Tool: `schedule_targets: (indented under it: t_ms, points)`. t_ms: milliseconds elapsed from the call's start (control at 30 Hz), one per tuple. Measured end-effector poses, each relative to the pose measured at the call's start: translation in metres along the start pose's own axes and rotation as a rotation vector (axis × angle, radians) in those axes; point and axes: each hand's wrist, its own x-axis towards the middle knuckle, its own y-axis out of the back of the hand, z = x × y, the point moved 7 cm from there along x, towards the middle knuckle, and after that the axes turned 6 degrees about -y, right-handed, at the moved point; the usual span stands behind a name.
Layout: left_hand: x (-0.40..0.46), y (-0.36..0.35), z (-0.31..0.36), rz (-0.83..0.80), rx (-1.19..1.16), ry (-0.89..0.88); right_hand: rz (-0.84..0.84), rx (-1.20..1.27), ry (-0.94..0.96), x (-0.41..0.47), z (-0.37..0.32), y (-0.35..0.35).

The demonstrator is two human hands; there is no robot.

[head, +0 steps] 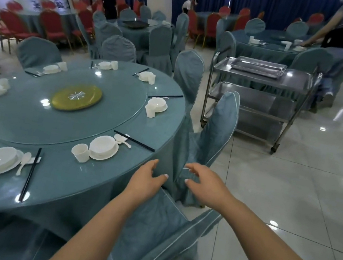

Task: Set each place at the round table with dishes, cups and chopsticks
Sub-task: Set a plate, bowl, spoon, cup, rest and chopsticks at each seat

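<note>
Your left hand [145, 179] is open with fingers relaxed, its fingertips at the draped edge of the round table [58, 197]; whether they touch the cloth you cannot tell. Your right hand [204, 185] is open too, fingers loosely spread, holding nothing, just beside the table's rim over a covered chair [215, 133]. Settings at the table's far left are cut off by the frame. The nearest chopsticks [30, 175] lie with their long axis pointing toward the table's centre, beside a bowl on a plate [1, 160]. Another pair [134, 141] lies likewise beside a second bowl [102, 146] and cup [80, 152].
</note>
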Motion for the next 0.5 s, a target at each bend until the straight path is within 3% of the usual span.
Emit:
schedule_targets:
  t_ms: [500]
  points:
    - [0.152, -0.06, 0.026, 0.042, -0.006, 0.067, -0.071, -0.05, 0.019, 0.139, 0.072, 0.051]
